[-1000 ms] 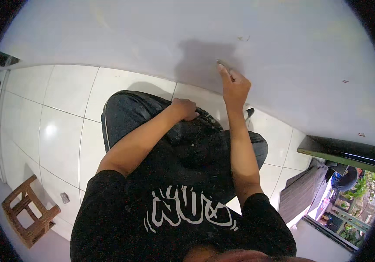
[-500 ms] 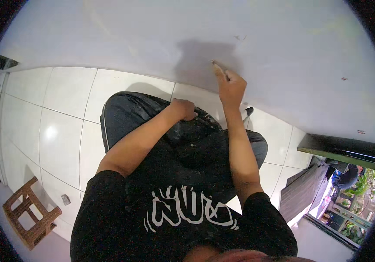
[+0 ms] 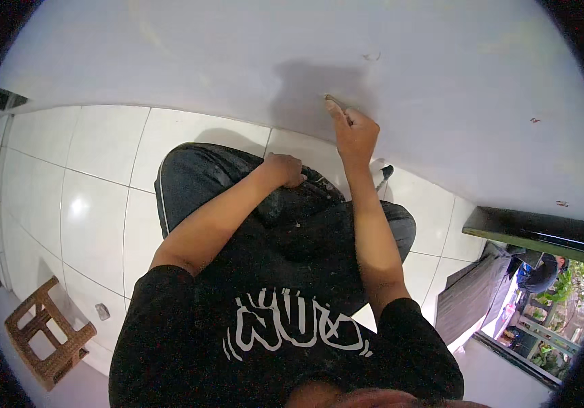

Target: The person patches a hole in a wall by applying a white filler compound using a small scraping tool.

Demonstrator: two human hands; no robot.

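I sit cross-legged on white tiles, facing a pale wall (image 3: 190,61). My right hand (image 3: 358,136) is closed in a pinch close against the wall's lower part. A small brownish tip (image 3: 330,99) shows at its fingers; its kind cannot be made out. My left hand (image 3: 283,170) lies curled on the dark trousers (image 3: 200,173), and whatever its fingers close on, if anything, is hidden. Beside my right wrist, at the foot of the wall, is a slim whitish thing with a black end (image 3: 388,171), partly hidden.
A brown woven stool (image 3: 43,336) stands at the lower left, with a small grey lump (image 3: 103,311) on the floor near it. At right are a dark ledge (image 3: 523,231), a grey-brown panel (image 3: 472,299) and an opening with green plants (image 3: 564,289). Reddish marks (image 3: 535,120) dot the wall.
My right hand has shifted slightly left along the wall, still pinched. The left hand has stayed in place on the trousers.
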